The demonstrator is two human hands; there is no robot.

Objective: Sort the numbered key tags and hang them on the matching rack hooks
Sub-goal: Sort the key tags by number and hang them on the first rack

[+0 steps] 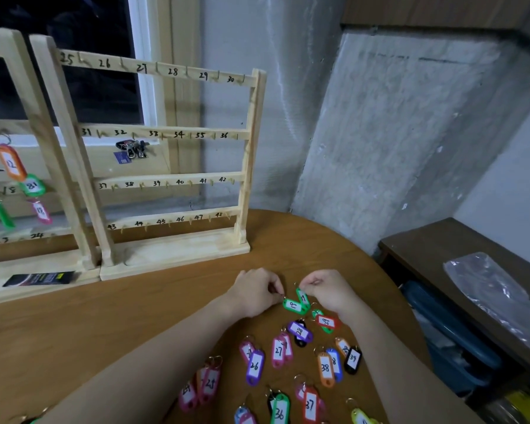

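- Left hand (254, 293) pinched the ring of a green tag marked 19 (292, 306), which lay flat on the round table (135, 316).
- Right hand (326, 287) pinched the top of a second green tag (302, 296), tilted up and touching the first.
- Other numbered tags (278, 351) lay scattered just in front of both hands.
- Wooden rack (172, 136), hooks 25–48, stood behind on the table, well apart.

The racks (166, 240) are made of pale, unfinished matt wood. The key tags (325, 367) are formed of glossy coloured plastic, fitted with white paper labels and thin metal rings. The table (104, 316) is surfaced with smooth brown wood grain.
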